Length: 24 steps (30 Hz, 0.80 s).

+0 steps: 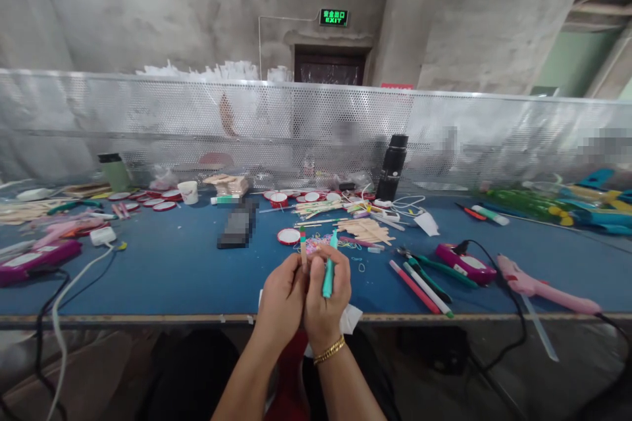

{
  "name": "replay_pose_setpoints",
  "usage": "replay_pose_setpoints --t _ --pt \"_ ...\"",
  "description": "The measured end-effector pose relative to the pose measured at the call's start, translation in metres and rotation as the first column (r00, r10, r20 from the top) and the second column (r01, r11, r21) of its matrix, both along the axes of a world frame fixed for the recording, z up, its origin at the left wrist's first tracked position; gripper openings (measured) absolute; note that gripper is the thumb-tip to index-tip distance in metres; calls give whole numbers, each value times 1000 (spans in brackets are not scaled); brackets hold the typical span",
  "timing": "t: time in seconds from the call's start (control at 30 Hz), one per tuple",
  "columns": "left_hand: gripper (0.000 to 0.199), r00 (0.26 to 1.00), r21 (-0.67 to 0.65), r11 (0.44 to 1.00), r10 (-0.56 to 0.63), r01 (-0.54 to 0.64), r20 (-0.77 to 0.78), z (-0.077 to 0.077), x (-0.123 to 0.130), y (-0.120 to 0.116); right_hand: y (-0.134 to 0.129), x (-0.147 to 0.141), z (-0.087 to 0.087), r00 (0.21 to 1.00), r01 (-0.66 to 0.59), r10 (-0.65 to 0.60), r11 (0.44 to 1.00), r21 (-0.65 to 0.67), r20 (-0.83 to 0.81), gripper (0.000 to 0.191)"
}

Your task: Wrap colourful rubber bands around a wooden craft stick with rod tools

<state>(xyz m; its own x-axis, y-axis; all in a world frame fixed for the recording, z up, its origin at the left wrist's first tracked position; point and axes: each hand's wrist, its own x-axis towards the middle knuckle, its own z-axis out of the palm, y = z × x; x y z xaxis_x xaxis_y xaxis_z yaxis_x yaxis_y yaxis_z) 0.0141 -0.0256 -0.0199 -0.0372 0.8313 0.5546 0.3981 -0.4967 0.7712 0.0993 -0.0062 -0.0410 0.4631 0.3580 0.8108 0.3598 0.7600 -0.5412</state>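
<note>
My left hand (284,293) is closed round the lower part of a wooden craft stick (303,248), which stands upright with green and red bands of colour near its top. Against it, my right hand (328,296) grips a teal marker pen (330,270), tip up. The two hands touch above the table's front edge. Behind them lie a heap of small coloured rubber bands (318,245) and a round red-rimmed white disc (289,236). Bare craft sticks (368,231) are spread just beyond to the right.
A pink marker (413,286), green-handled pliers (427,270), a purple box (465,264) and a pink glue gun (546,286) lie at right. A black bottle (393,168) stands behind. To the left are a phone (237,223), a paper cup (188,193) and a white cable (74,283).
</note>
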Motion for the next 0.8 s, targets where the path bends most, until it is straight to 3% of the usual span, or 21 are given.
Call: replay_pose_setpoints --t 0.17,0.3,0.57,0.8 --pt "31 1000 0 1000 -6 6 19 1 -1 1 2 -1 -10 996 -61 62 998 24 -57 38" --pt "29 1000 1 1000 -2 2 7 2 0 0 1 -1 -8 997 -2 2 1000 -3 -72 31" --pt "32 999 -10 999 41 -41 -4 2 0 0 1 0 4 998 38 -36 999 -33 49 20" --pt "33 981 -56 998 15 -4 196 12 5 7 2 -2 4 998 39 -37 998 -52 50 21"
